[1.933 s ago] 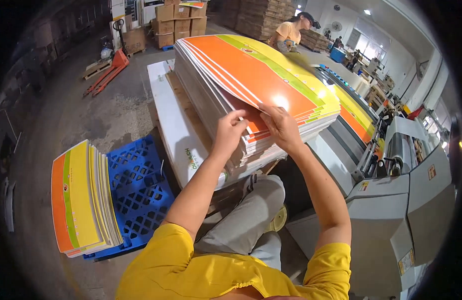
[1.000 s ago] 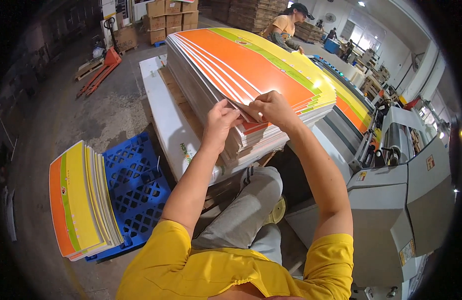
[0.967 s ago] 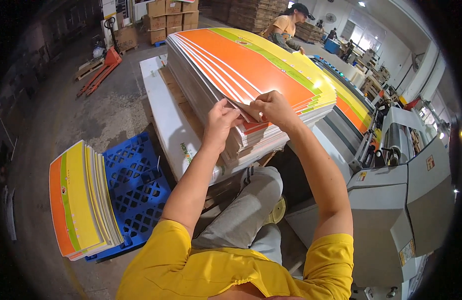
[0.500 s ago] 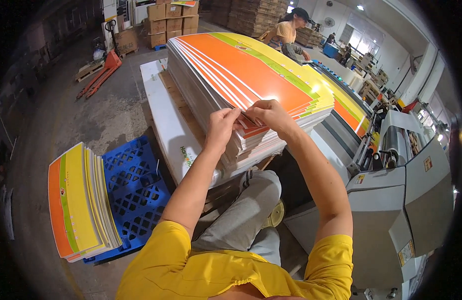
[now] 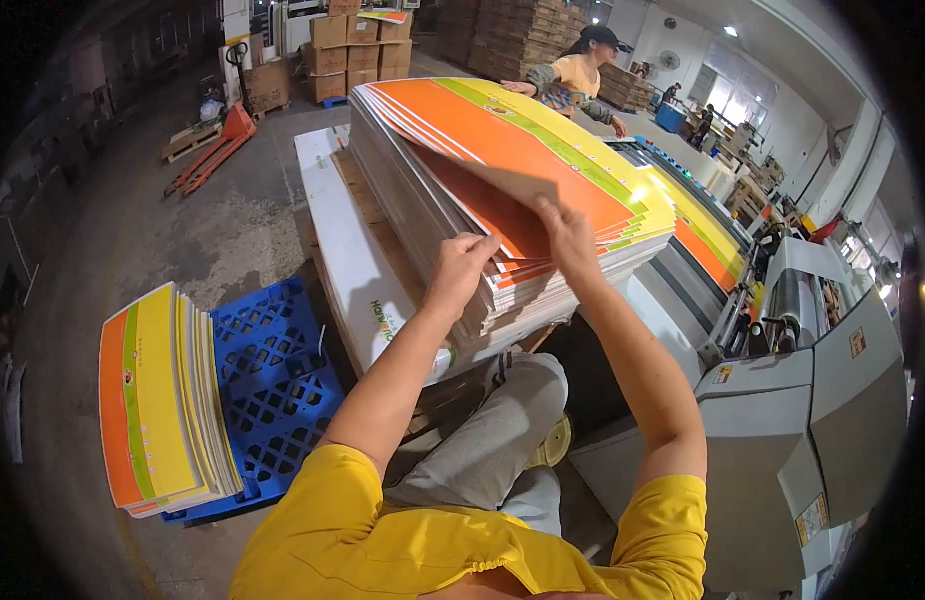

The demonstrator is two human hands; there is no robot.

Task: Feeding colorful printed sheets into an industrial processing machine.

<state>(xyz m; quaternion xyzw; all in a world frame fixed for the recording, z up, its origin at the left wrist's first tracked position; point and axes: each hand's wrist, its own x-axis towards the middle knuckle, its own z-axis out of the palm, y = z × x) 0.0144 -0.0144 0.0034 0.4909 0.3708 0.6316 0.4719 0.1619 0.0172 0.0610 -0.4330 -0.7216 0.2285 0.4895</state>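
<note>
Printed card sheet [image 5: 498, 181], orange, green and yellow on its face and dull brownish on its underside, lies at the top of a tall stack [image 5: 415, 192] of like sheets, toward 12 to 1 o'clock from the middle of the view, with its near corner peeled up and curling away from 7 o'clock. Judging by that smooth bend, it should handle as light for its breadth, springy rather than limp, and the glossy glare suggests a slick face; a hard fold could crease it, and its edges look easy to scuff. The natural hold would be a flat pinch at the free corner, thumb on one side and fingers on the other. The right hand [image 5: 573, 240], near 1 o'clock, is closed on that raised corner, its thumb against the underside; whether it has one sheet or several cannot be told. The left hand [image 5: 461, 272], close to the middle, is half curled, thumb and fingertips drawn together at the stack's near edge; whether they pinch a sheet or merely touch it is unclear. At 8 o'clock a smaller stack [image 5: 158, 400] of matching sheets sits on a blue plastic pallet [image 5: 273, 350], and a grey machine [image 5: 743, 440] stands at 4 o'clock.
</note>
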